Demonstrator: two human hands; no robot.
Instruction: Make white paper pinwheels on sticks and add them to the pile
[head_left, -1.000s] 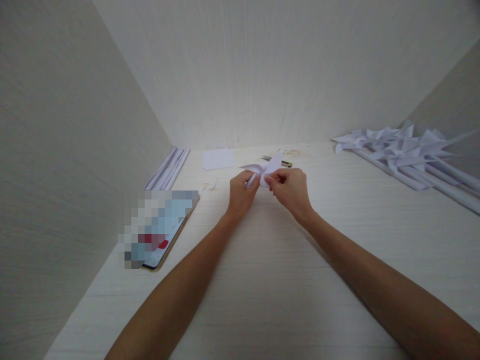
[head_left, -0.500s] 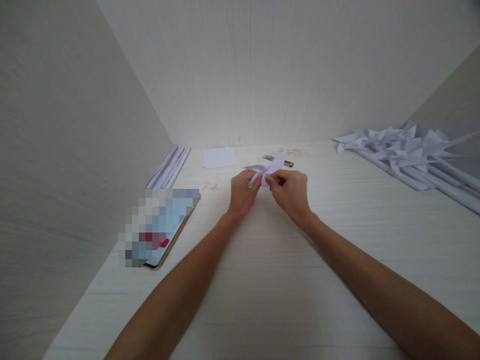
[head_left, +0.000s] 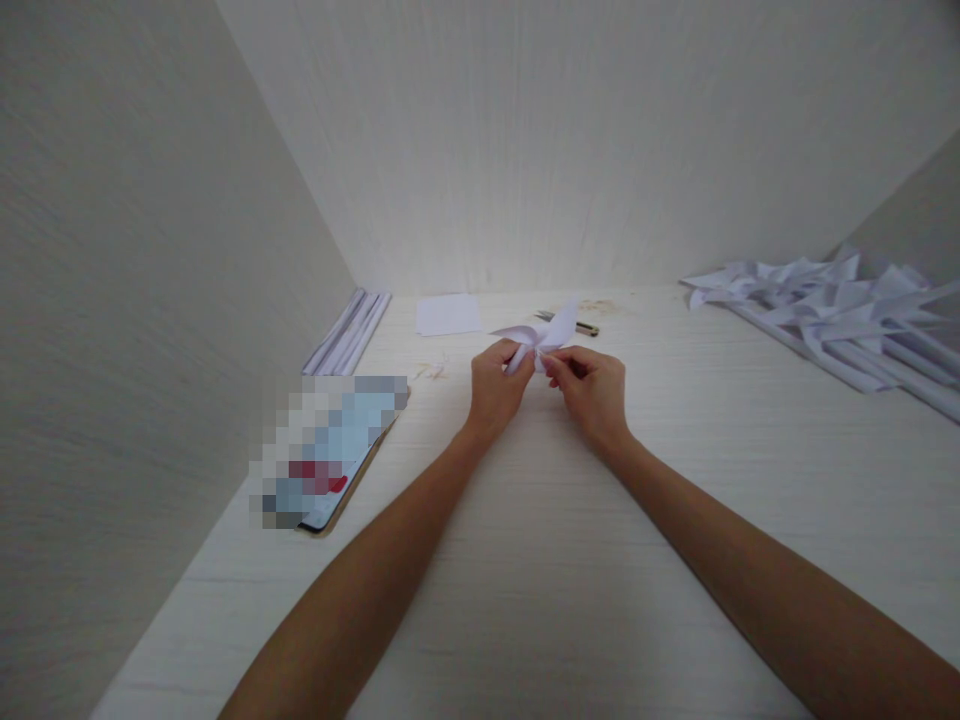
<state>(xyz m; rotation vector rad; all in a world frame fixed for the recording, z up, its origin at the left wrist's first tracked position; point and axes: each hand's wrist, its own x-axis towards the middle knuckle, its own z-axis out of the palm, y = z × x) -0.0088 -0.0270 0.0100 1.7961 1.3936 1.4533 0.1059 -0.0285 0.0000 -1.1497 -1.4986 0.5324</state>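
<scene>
Pale wood-grain walls are closing in a corner around the light worktop point(head_left: 570, 600) where we are working. We are holding a small white folded paper piece point(head_left: 536, 335), pinwheel-like with pointed flaps, just above the worktop near the back wall; our left hand point(head_left: 496, 388) is pinching it from the left, with what looks like a thin rolled paper stick between the fingers point(head_left: 517, 360), and our right hand point(head_left: 592, 392) is clenching its fingertips on the right side of the folds. Compared with a second ago, the hands are staying locked on the paper and sitting a little lower and to the right in the view, mostly because our head is shifting; the flaps are looking slightly more gathered at the centre, so we judge the folding or fastening at the middle is still under way. Just behind the paper piece, dark scissors point(head_left: 574, 324) are lying flat, with a loose white sheet point(head_left: 448, 314) to their left. Farther left, a bundle of rolled paper sticks point(head_left: 349, 330) is resting against the wall, and a phone point(head_left: 330, 455) is lying nearer to us. Well apart on the right, a pile of finished paper pinwheels point(head_left: 832, 310) is spreading along the worktop.
</scene>
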